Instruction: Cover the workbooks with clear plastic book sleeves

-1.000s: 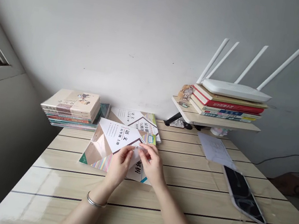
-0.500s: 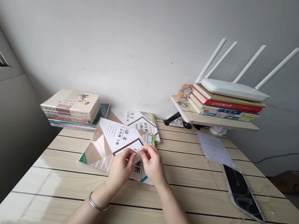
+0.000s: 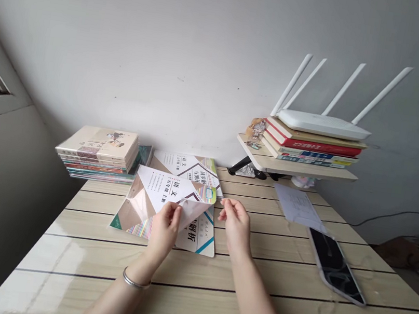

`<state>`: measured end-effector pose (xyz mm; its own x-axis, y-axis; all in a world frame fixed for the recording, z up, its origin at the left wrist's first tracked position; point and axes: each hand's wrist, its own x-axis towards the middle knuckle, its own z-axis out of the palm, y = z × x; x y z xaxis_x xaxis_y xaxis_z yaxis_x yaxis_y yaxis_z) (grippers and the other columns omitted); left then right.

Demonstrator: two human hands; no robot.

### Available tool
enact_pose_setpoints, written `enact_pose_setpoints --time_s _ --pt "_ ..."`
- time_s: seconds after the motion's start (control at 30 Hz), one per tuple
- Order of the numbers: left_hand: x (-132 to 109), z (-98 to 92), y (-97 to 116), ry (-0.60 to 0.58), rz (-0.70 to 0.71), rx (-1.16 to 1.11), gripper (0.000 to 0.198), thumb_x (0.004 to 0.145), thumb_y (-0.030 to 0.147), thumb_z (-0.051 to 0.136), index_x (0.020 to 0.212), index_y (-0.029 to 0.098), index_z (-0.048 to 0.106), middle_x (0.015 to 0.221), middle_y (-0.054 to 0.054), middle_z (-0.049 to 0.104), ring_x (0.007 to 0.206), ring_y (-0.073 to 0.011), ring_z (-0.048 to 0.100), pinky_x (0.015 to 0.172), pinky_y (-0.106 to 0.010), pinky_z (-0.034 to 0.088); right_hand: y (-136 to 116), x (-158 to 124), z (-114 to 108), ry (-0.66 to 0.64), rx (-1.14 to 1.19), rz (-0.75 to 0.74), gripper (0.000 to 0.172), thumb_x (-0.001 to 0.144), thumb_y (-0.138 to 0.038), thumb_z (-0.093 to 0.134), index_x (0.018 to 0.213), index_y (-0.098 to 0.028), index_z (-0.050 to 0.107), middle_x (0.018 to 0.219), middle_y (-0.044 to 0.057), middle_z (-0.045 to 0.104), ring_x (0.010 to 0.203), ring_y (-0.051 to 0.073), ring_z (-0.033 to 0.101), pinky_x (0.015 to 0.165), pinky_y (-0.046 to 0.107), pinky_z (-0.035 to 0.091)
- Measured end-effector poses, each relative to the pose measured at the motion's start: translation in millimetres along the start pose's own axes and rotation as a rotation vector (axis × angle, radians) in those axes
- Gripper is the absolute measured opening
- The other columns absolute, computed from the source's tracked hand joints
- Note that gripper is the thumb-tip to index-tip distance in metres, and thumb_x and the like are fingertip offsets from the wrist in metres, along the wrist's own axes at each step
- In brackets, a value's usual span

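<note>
A workbook [image 3: 150,185] with a white, brown and striped cover lies at an angle on the table. Over its front is a clear plastic film [image 3: 196,212], folded back at the right so that part of the printed cover shows bare. My left hand [image 3: 165,226] pinches the edge of this film near the book's middle. Just off the book's right side, my right hand [image 3: 236,224] is raised with thumb and fingertips together; whether anything small is between them is unclear. A similar workbook [image 3: 188,164] lies behind, partly covered by the first.
At the left back stands a book stack [image 3: 96,148]. On the right, a small raised shelf [image 3: 294,168] bears books [image 3: 317,147] and a white router [image 3: 322,124]. A paper sheet [image 3: 296,206] and a phone [image 3: 335,265] lie below, near thin clear strips.
My right hand has moved right, away from my left hand and off the book. The clear film, flatter before, is now folded back leftward in my left hand.
</note>
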<state>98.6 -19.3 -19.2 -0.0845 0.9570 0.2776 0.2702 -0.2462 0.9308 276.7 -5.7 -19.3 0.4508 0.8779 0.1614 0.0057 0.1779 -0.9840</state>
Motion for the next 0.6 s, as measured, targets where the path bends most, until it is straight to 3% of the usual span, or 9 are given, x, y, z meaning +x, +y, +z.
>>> enact_pose_setpoints --time_s 0.1,0.2,0.4,0.6 --pt "5 -3.7 -4 0.044 -0.048 -0.046 0.026 0.084 0.042 0.048 0.073 0.019 0.052 0.06 0.003 0.05 0.057 -0.0122 0.047 0.056 -0.023 0.038 9 10 -13 0.051 -0.017 0.073 0.033 0.068 -0.05 0.065 0.076 -0.019 0.06 0.082 0.005 0.061 0.056 0.012 0.05 0.048 0.025 0.046" --pt "9 -5.4 -8 0.057 -0.081 -0.079 0.029 0.083 0.046 0.049 0.074 0.019 0.054 0.061 0.002 0.05 0.057 -0.0126 0.048 0.054 -0.023 0.038 18 11 -12 -0.065 -0.11 0.101 0.03 0.066 -0.045 0.066 0.08 -0.019 0.064 0.083 0.006 0.062 0.062 0.015 0.055 0.051 0.027 0.049" --pt "13 -5.2 -13 0.066 -0.096 -0.078 0.032 0.083 0.05 0.049 0.077 0.019 0.055 0.061 0.002 0.051 0.057 -0.0136 0.048 0.054 -0.024 0.039 28 7 8 -0.152 -0.257 -0.134 0.028 0.071 -0.041 0.063 0.09 -0.02 0.064 0.096 0.007 0.064 0.071 0.016 0.056 0.068 0.032 0.05" --pt "12 -5.2 -11 0.034 -0.062 -0.07 0.028 0.084 0.047 0.048 0.078 0.02 0.055 0.061 0.002 0.053 0.059 -0.014 0.05 0.056 -0.024 0.039 32 11 9 -0.168 -0.31 -0.256 0.024 0.076 -0.04 0.06 0.091 -0.021 0.064 0.093 0.005 0.058 0.069 0.015 0.055 0.069 0.031 0.049"
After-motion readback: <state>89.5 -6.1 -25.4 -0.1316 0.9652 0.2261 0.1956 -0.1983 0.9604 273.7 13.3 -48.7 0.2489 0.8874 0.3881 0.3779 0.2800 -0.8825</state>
